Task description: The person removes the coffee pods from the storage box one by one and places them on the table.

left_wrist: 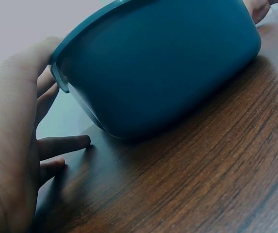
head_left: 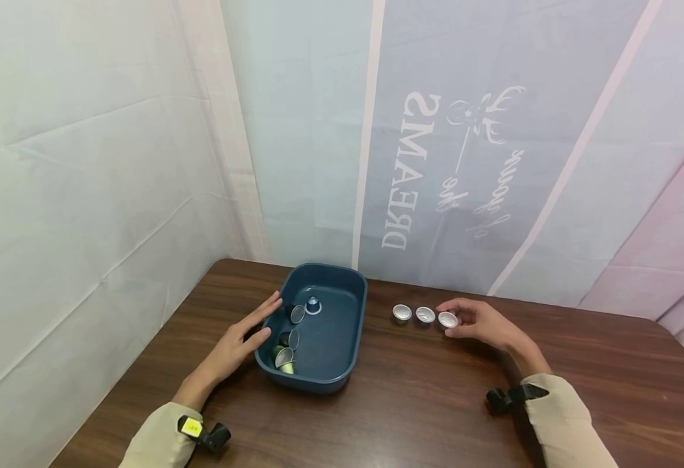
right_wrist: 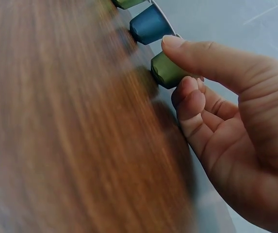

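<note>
The right hand [head_left: 485, 325] pinches a small green cup-shaped capsule with a silver foil lid [right_wrist: 167, 70] between thumb and fingers. This capsule is to the right of the deep blue rectangular plastic bin [head_left: 326, 338], at the far end of a row of three; whether it touches the table is hard to tell. Between it and the bin sit a blue foil-topped capsule [right_wrist: 151, 24] and, closest to the bin, another green one [right_wrist: 129, 3], both lid up.

The left hand [head_left: 232, 351] is spread, fingers extended, and touches the bin's left rim. Inside the bin, several tipped capsules [head_left: 284, 357] in dark and green tones gather along the left wall; a shiny blue capsule [head_left: 313, 303] stands lid down near them. Under the bin is a dark brown wood-grain table [head_left: 412, 403]; behind it hangs a pale blue-grey cloth with white lettering [head_left: 313, 162].
</note>
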### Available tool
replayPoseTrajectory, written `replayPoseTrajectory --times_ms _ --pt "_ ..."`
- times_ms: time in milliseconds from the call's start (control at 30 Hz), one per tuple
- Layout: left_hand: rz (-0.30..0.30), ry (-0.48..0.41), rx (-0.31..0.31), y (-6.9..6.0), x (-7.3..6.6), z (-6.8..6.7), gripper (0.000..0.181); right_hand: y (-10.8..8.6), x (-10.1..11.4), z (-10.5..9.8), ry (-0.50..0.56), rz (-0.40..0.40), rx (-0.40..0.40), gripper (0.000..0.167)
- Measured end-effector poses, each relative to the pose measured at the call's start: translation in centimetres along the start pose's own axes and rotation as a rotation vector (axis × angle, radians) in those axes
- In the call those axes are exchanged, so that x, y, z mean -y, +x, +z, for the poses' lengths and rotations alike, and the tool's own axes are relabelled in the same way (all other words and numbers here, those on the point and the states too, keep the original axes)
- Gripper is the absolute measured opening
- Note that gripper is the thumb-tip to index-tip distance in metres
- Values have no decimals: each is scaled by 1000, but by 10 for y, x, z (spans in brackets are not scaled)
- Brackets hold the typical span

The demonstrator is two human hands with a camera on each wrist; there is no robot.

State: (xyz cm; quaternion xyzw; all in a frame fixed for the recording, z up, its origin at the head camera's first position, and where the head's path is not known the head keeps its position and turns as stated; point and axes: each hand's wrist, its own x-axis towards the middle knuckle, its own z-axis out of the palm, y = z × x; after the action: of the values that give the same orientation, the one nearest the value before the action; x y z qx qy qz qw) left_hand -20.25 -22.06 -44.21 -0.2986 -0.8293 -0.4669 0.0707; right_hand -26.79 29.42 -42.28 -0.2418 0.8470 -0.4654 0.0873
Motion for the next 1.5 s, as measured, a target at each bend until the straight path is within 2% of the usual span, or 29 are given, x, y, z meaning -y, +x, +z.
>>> replayPoseTrajectory --times_ms 467,700,867,1000,1200,1500 --pt "0 -1 0 1 -1 0 51 -1 -2 -1 4 31 -7 50" --pt "3 -6 1 1 0 0 50 -2 -2 -7 -14 7 -4 56" --pt "10 1 4 2 1 0 50 -8 5 -15 -37 -17 -26 57" --pt "10 6 5 3 1 0 50 -8 17 -19 -67 -18 -61 49" --pt "10 5 3 3 0 -1 51 6 43 -3 -5 -49 -72 40" --pt "-6 2 5 1 -1 1 51 27 76 29 129 -159 -13 38"
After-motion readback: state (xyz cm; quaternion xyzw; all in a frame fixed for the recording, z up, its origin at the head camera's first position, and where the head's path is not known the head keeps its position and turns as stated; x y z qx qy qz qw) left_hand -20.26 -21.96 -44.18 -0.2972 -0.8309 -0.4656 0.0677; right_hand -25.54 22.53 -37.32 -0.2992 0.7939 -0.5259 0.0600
